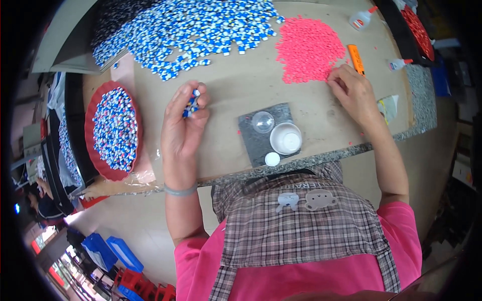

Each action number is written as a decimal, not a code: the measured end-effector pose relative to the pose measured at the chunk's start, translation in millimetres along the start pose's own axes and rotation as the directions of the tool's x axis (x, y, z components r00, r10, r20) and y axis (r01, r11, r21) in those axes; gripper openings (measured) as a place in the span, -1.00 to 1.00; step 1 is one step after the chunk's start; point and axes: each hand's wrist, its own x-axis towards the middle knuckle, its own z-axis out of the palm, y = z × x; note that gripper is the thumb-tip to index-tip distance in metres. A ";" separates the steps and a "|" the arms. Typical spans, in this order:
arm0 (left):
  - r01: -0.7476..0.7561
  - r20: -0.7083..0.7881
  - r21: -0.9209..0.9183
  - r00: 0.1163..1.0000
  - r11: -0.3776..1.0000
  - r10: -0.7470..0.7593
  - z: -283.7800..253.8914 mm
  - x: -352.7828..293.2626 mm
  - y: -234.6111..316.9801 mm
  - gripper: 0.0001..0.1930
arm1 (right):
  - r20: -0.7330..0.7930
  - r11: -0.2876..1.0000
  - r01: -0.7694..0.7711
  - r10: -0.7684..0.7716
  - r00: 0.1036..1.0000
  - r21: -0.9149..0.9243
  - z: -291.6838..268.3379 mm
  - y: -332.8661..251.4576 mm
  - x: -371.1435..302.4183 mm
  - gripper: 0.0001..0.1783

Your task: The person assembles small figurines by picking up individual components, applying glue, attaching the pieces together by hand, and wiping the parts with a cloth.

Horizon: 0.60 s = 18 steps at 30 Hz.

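Note:
My left hand [183, 123] is raised over the tabletop, fingers curled around a small stack of blue and white pieces [191, 103]. My right hand [354, 93] rests fingers-down at the near edge of a pile of small pink pieces [307, 47]; whether it pinches one I cannot tell. A big heap of blue and white pieces [196, 30] covers the far side of the table. Between my hands a grey square pad [251, 145] carries a clear dome [263, 122], a white cup [285, 138] and a white cap [272, 159].
A red tray [93, 145] full of blue and white pieces sits at the left. An orange tool [356, 59] and two glue bottles [361, 19] [400, 63] lie at the right, with another red tray [417, 30] beyond. Blue bins [113, 251] stand on the floor.

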 end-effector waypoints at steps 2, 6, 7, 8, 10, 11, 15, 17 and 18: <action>-0.092 0.113 0.369 0.992 0.925 0.054 1.5 9.1 8.7 -0.74 | 0.035 0.998 -0.038 0.036 0.999 0.056 -3.3 -7.1 -1.1 -0.92; -0.159 0.007 0.925 0.916 0.346 0.402 17.9 34.0 12.1 -0.81 | 0.133 0.887 -0.216 0.176 0.975 0.408 -1.7 -16.3 -4.0 -0.95; -0.353 0.309 0.935 0.810 -0.005 0.499 9.0 46.9 15.4 -0.84 | 0.147 0.864 -0.192 0.139 0.979 0.466 -1.9 -17.9 -4.1 -0.96; -0.352 0.309 0.936 0.809 -0.009 0.500 1.0 52.6 17.4 -0.84 | 0.147 0.862 -0.190 0.136 0.980 0.470 -1.7 -21.0 -4.2 -0.96; -0.378 0.521 0.843 0.751 -0.383 0.405 4.7 57.9 16.9 -0.84 | 0.232 0.743 -0.256 0.139 0.963 0.618 -1.9 -26.3 -4.1 -0.96; -0.377 0.520 0.843 0.753 -0.383 0.404 6.9 58.7 15.9 -0.84 | 0.233 0.742 -0.258 0.140 0.962 0.619 -3.6 -28.4 -2.9 -0.96; -0.324 0.562 0.756 0.767 -0.569 0.310 10.3 62.2 10.5 -0.85 | 0.458 0.554 -0.444 0.123 0.880 0.705 -7.1 -37.3 0.4 -0.90; -0.323 0.577 0.737 0.758 -0.594 0.304 9.7 62.2 10.1 -0.85 | 0.477 0.505 -0.452 0.087 0.875 0.736 -5.4 -41.2 3.2 -0.88; -0.352 0.588 0.744 0.749 -0.568 0.306 9.6 61.8 10.7 -0.85 | 0.476 0.476 -0.440 0.051 0.878 0.761 -4.8 -42.6 4.4 -0.88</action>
